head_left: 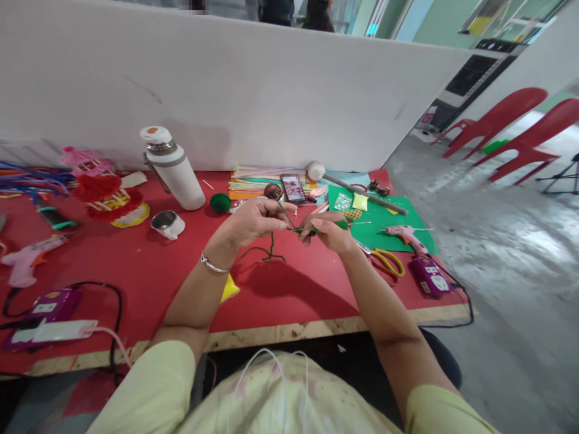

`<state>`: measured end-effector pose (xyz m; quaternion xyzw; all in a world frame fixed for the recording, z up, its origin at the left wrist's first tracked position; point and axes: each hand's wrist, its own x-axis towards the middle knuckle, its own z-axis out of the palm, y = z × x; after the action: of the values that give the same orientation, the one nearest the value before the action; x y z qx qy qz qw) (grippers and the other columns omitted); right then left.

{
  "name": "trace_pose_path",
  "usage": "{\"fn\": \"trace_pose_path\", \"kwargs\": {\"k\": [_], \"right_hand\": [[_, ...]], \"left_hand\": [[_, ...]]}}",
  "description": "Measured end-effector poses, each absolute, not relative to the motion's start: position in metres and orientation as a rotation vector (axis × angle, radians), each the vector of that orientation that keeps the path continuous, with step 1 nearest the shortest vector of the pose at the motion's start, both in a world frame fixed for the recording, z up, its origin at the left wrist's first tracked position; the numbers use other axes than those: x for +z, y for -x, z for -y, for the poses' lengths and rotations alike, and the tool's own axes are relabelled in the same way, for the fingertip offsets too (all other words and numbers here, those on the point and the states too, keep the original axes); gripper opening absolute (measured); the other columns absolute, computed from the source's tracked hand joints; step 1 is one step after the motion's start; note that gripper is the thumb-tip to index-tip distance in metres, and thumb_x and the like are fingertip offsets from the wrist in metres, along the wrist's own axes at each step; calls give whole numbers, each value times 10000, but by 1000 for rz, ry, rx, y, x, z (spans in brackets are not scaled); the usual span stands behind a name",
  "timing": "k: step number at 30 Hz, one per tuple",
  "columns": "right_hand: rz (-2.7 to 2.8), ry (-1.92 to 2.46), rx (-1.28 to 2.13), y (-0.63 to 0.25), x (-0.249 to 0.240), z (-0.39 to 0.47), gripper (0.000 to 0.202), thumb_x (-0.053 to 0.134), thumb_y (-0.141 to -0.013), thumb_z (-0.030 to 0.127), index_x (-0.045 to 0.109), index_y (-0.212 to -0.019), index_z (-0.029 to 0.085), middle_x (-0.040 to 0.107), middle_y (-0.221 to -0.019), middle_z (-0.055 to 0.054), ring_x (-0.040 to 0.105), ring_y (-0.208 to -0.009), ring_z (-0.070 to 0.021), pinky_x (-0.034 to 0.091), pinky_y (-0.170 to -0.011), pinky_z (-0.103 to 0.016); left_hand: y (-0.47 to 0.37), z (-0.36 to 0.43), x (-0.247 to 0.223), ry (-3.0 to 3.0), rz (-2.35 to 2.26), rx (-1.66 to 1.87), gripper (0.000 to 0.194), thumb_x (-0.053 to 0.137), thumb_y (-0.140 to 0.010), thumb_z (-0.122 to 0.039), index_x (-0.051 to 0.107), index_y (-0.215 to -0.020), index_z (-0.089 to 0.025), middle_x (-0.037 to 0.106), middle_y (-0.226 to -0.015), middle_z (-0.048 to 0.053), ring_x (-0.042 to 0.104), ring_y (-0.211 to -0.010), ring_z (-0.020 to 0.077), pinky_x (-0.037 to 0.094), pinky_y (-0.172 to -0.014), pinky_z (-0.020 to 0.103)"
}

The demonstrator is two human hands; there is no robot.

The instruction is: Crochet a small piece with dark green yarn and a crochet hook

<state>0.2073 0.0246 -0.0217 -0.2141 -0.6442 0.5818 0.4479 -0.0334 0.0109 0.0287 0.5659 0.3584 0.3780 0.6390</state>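
Note:
Both hands are raised over the middle of the red table. My left hand (256, 220) is closed, pinching green yarn (272, 244), with a strand looped up over its fingers. Below it the loose yarn hangs down to the tabletop. Close beside it, my right hand (332, 232) is closed around a thin crochet hook (342, 225) with a green handle. Between the fingertips the hook and yarn meet; the small worked piece there is mostly hidden by fingers. A ball of green yarn (221, 202) lies left of the hands.
A white flask (174, 172) and a metal cup (167, 224) stand at left. Behind the hands lie a phone (294, 188) and coloured sticks (253, 175). Yellow-handled scissors (389, 263), a glue gun (409, 236) and a purple power box (429, 276) are at right.

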Motion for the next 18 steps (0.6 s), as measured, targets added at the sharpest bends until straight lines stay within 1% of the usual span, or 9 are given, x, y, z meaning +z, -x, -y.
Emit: {"fn": "trace_pose_path", "kwargs": {"k": [7, 14, 18], "right_hand": [[1615, 557, 1380, -208, -21, -24, 369, 699, -954, 451, 826, -812, 134, 806, -782, -95, 738, -601, -182, 626, -574, -299], [1481, 546, 1479, -205, -27, -25, 358, 724, -914, 451, 815, -781, 131, 796, -743, -94, 724, -574, -193, 593, -525, -300], [1467, 564, 1496, -203, -28, -26, 363, 722, -907, 455, 807, -774, 128, 792, -731, -93, 717, -562, -190, 583, -520, -298]], "left_hand": [[34, -14, 27, -1273, -824, 880, 500, 847, -685, -174, 793, -1177, -102, 669, -746, 15, 422, -486, 44, 254, -433, 206], [34, -15, 24, -1275, -805, 897, 460, 848, -692, -172, 804, -1146, -116, 668, -740, 9, 405, -480, 36, 255, -430, 201], [33, -14, 25, -1280, -821, 894, 481, 840, -694, -172, 798, -1170, -115, 660, -742, 6, 404, -482, 37, 245, -427, 201]]}}
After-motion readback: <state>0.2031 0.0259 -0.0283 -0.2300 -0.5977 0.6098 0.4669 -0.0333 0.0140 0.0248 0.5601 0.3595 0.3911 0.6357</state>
